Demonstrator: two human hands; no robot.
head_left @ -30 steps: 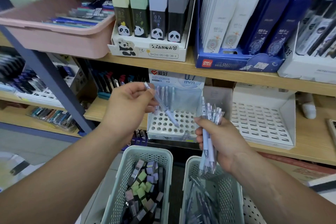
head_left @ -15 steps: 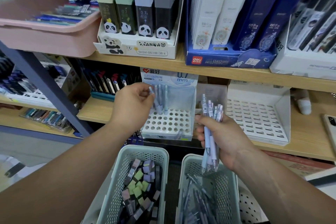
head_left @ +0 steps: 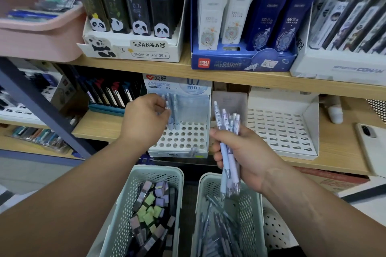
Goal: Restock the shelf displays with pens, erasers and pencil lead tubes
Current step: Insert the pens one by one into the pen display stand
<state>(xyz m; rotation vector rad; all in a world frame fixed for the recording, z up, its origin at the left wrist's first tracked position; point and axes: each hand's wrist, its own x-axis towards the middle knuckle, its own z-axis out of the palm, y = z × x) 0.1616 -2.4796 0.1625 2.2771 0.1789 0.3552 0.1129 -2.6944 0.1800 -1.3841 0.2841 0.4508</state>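
Pens go into the perforated display rack (head_left: 188, 137) on the lower shelf (head_left: 100, 125) one at a time, which explains how the work is split between the hands. The right hand (head_left: 246, 156) serves as a magazine. Its fingers are wrapped tight round a bundle of pens (head_left: 228, 137), tips down and clickers up. It holds them just over the right basket (head_left: 203, 194), where more loose pens lie, and close beside the rack so each transfer is short. The left hand (head_left: 144, 119) is at the rack's back left corner with its fingers curled in. Thumb and fingertips seem to pinch the top of a single pen (head_left: 167, 108), upright beside the few standing pens (head_left: 176, 110). Whether its tip sits fully in a hole is hidden by the hand. Most holes are vacant, so I judge this rack's restocking to be at an early stage. The left basket (head_left: 133, 177), holding small green and purple blocks, probably erasers, sits below the left forearm.
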